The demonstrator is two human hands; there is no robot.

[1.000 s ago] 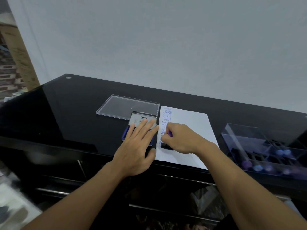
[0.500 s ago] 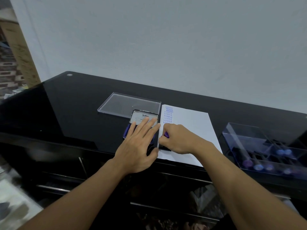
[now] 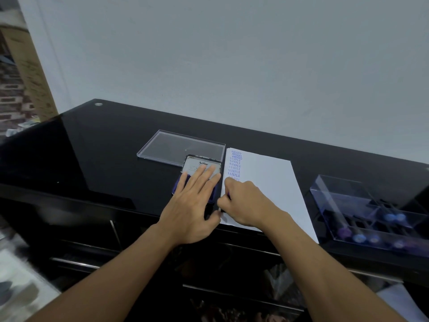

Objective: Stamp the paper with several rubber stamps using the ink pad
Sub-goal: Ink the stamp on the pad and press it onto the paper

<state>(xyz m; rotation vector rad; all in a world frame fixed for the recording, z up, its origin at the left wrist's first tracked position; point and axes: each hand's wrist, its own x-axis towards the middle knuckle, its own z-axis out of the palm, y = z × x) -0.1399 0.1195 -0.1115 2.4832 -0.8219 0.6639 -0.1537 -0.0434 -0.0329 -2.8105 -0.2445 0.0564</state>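
While flat left hand [image 3: 192, 205] presses rectangular ink pad [image 3: 201, 162], right hand [image 3: 246, 203] pinches purple stamp [image 3: 228, 195]

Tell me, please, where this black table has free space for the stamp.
Widest bare table lies left of the clear lid and ink pad. A narrow strip runs between paper and clear box. Crowded: the left hand rests on the ink pad, the right hand holds the stamp at the paper's left edge.

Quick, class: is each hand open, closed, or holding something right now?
Left hand: open, fingers flat on the ink pad.
Right hand: closed round a rubber stamp, down on the paper.
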